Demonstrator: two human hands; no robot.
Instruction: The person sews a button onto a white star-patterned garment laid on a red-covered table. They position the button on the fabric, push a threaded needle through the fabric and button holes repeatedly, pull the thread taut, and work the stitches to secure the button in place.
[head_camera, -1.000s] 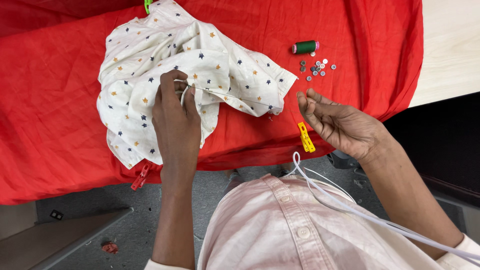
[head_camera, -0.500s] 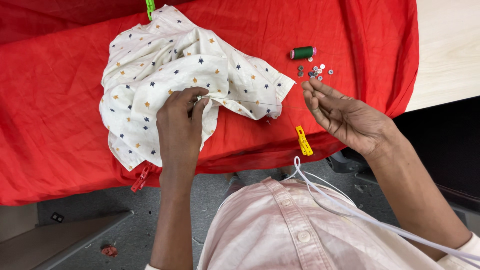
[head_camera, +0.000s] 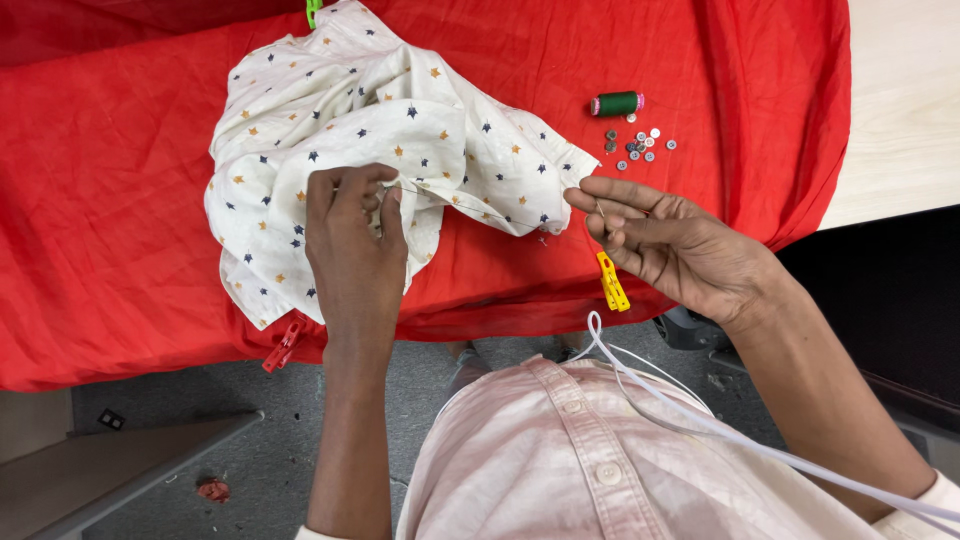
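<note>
A white garment with small blue and orange stars lies crumpled on a red cloth. My left hand pinches a fold of the garment near its lower middle. My right hand is to the right of the garment, thumb and fingers closed on a thin needle. A fine thread runs from the fold at my left hand across to the needle.
A green thread spool and several small buttons lie on the red cloth at the upper right. A yellow clip, a red clip and a green clip hold the cloth. A white cord hangs over my chest.
My right hand has moved left toward the garment and closed on the needle. My left hand stays on the fold; the view has shifted slightly.
</note>
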